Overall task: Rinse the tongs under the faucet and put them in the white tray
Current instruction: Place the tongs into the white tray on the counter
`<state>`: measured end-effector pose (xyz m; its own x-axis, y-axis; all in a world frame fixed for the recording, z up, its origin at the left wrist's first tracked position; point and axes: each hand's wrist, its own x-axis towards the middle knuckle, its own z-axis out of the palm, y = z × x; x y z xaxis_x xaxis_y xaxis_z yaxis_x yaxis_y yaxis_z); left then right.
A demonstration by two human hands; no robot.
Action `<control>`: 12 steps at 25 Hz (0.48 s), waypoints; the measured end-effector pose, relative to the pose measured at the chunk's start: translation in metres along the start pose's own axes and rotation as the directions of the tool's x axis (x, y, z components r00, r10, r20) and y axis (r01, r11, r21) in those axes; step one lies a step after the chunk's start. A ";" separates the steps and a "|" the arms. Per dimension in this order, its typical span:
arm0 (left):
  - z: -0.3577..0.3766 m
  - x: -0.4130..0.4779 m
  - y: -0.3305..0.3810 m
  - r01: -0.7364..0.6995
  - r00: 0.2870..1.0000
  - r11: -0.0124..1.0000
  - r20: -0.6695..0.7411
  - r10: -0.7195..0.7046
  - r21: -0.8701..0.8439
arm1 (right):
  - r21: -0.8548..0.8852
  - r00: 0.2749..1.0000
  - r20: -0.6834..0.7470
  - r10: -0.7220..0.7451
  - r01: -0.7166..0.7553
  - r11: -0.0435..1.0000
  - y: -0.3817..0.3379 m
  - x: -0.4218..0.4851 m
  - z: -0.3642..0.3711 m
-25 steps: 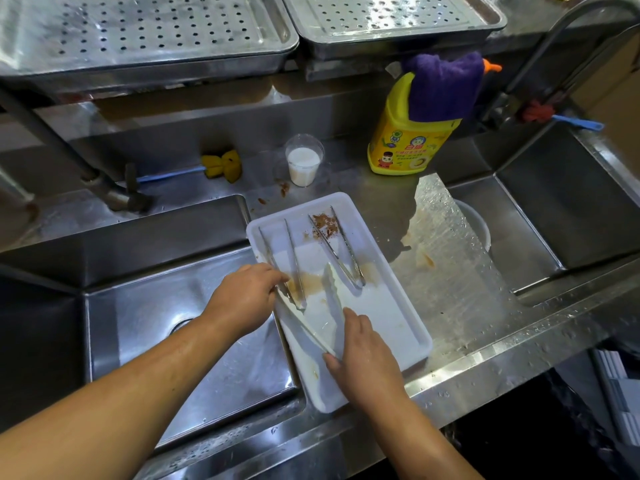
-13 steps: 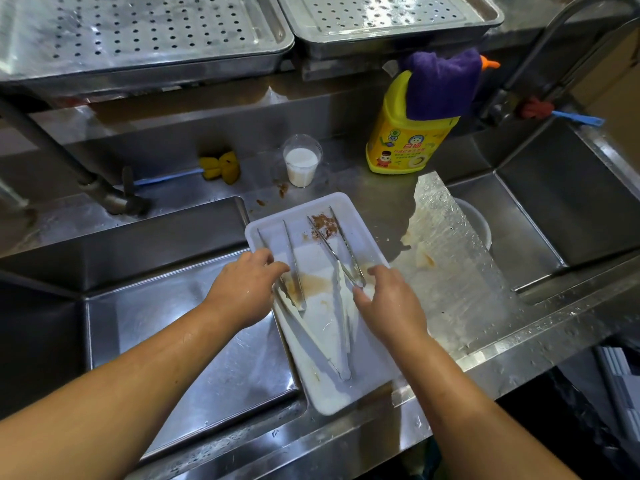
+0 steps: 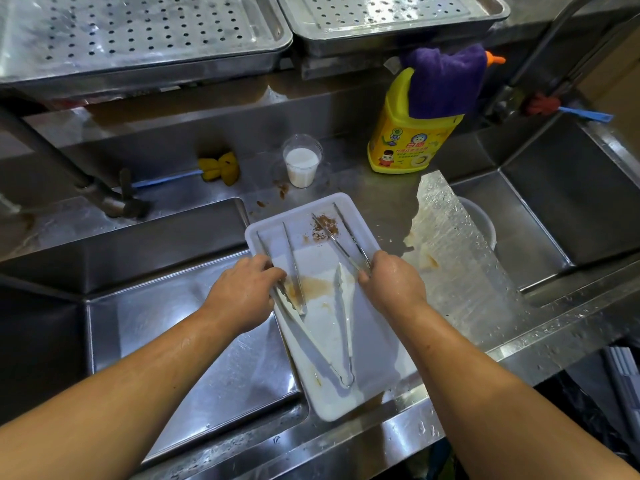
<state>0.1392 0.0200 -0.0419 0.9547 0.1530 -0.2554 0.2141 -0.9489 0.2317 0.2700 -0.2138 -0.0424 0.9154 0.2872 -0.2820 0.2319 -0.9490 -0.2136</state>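
Note:
A white tray [image 3: 377,375] lies on the steel counter between two sinks, smeared with brown sauce. Three pairs of tongs lie in it. My left hand [image 3: 242,292] curls round the hinge end of the left metal tongs [image 3: 289,251]. My right hand [image 3: 393,284] pinches the hinge end of the right metal tongs [image 3: 341,237], whose tips sit in brown crumbs. Wide white-tipped tongs [image 3: 343,327] lie between my hands, hinge toward the near edge.
The left sink [image 3: 194,327] has a faucet [image 3: 104,192] behind it. The right sink [image 3: 540,216] holds a white bowl [image 3: 481,223]. A cup of white liquid [image 3: 301,164], a yellow detergent bottle [image 3: 408,133] under a purple cloth, and a yellow brush [image 3: 221,166] stand behind the tray.
My right hand has moved from the tray's near edge up to the right metal tongs and taken hold of them. My left hand has stayed on the left tongs.

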 end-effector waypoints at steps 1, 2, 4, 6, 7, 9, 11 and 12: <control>0.000 0.000 0.000 0.003 1.000 1.000 -0.003 -0.003 -0.003 | -0.005 1.000 0.000 0.001 -0.001 1.000 0.000 0.002 -0.001; 0.001 0.001 0.001 0.005 1.000 1.000 -0.005 -0.005 -0.003 | -0.013 1.000 -0.001 0.001 -0.001 1.000 0.001 0.003 -0.002; 0.001 0.002 0.001 0.008 1.000 1.000 -0.006 -0.008 -0.003 | -0.026 1.000 -0.009 0.000 0.000 1.000 0.001 0.005 -0.003; 0.001 0.002 0.001 0.013 1.000 1.000 -0.003 -0.013 -0.006 | -0.034 1.000 -0.015 -0.007 0.007 0.999 0.002 0.004 -0.002; 0.001 0.002 0.001 0.016 1.000 1.000 -0.004 -0.016 -0.007 | -0.037 1.000 -0.017 -0.014 0.013 0.999 0.002 0.003 -0.002; 0.001 0.002 0.001 0.019 1.000 1.000 -0.006 -0.019 -0.007 | -0.045 0.999 -0.011 -0.033 0.033 0.998 0.005 0.001 0.001; 0.002 0.002 0.001 0.017 1.000 1.000 -0.007 -0.017 -0.005 | -0.049 0.999 0.003 -0.041 0.042 0.998 0.007 0.000 0.002; 0.002 0.001 0.001 0.019 1.000 1.000 -0.004 -0.019 -0.005 | -0.043 0.999 0.007 -0.038 0.038 0.998 0.007 -0.001 0.000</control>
<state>0.1404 0.0185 -0.0442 0.9513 0.1721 -0.2557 0.2332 -0.9444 0.2318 0.2706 -0.2209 -0.0440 0.9037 0.3239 -0.2800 0.2807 -0.9421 -0.1837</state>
